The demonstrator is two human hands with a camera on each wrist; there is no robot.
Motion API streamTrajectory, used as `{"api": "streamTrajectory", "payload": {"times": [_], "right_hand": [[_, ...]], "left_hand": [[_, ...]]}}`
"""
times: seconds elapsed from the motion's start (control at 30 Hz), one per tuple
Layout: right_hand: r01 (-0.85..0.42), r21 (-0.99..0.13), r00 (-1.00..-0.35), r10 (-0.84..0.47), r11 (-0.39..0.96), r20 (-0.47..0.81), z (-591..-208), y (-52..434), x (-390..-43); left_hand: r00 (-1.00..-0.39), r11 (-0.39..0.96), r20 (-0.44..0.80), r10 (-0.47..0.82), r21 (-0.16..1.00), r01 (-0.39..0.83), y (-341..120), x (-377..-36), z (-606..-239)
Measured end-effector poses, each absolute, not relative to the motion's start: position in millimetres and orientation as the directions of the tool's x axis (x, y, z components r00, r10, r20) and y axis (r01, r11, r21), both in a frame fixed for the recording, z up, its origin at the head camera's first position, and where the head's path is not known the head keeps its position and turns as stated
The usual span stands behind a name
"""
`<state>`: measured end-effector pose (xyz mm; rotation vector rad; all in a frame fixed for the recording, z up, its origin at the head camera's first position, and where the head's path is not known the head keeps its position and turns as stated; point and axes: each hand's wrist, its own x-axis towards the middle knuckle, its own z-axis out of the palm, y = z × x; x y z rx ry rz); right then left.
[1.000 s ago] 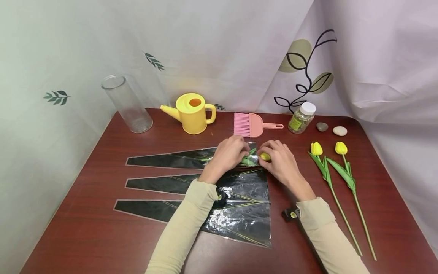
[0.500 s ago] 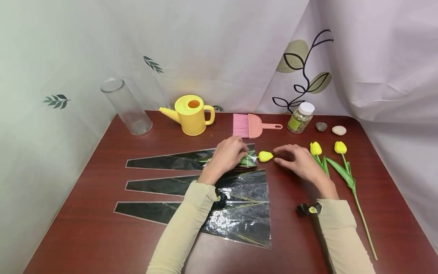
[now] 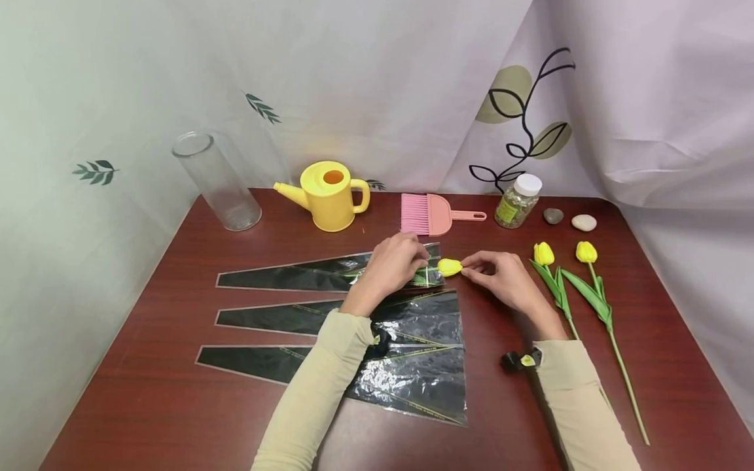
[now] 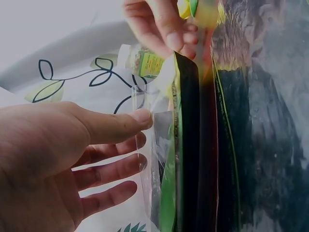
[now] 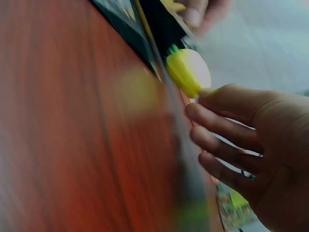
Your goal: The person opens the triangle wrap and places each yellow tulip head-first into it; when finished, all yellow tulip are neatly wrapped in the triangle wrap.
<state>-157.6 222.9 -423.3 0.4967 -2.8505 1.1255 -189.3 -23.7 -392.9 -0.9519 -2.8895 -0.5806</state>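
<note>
A yellow tulip (image 3: 449, 267) lies with its green leaves and stem inside the rearmost black-and-clear plastic flower sleeve (image 3: 283, 277); its bud sits at the wide mouth. My left hand (image 3: 393, 265) holds the sleeve near that mouth, and the left wrist view shows thumb and fingers pinching its clear film (image 4: 155, 145). At the bud's tip, my right hand (image 3: 503, 280) pinches with thumb and forefinger. The right wrist view has the same bud (image 5: 186, 71) at the fingertips of the right hand (image 5: 275, 140).
Two more sleeves (image 3: 259, 316) (image 3: 253, 363) lie nearer. Two tulips (image 3: 544, 254) (image 3: 586, 252) lie at right. Along the back stand a glass vase (image 3: 224, 190), yellow watering can (image 3: 331, 203), pink brush with dustpan (image 3: 438, 216), jar (image 3: 517, 204) and two stones (image 3: 553, 216) (image 3: 584, 223).
My right hand drew back to the right, off the bud, then returned to its tip. The bud has shifted slightly left, toward the sleeve. My left hand has stayed in place.
</note>
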Motion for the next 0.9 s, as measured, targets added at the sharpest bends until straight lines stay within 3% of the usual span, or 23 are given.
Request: {"api": "streamTrajectory", "payload": {"times": [0.3, 0.53, 0.73, 0.9], "right_hand": [[-0.399, -0.694, -0.9, -0.401, 0.599, 0.171, -426.1, 192.2, -154.4], [-0.408, -0.668, -0.902, -0.39, 0.622, 0.186, -421.2, 193.7, -150.3], [-0.383, -0.562, -0.922, -0.27, 0.733, 0.277, -404.0, 226.0, -134.0], [-0.208, -0.477, -0.954, -0.069, 0.854, 0.292, -394.4, 266.2, -103.0]], "left_hand": [[-0.804, 0.738, 0.174, 0.569, 0.322, 0.593, -24.3, -189.5, -389.9], [-0.806, 0.748, 0.181, 0.563, 0.303, 0.591, -22.7, -188.3, -390.0], [-0.805, 0.743, 0.193, 0.56, 0.313, 0.592, -19.0, -188.7, -396.7], [-0.799, 0.737, 0.194, 0.57, 0.308, 0.601, -18.5, -187.5, -393.9]]}}
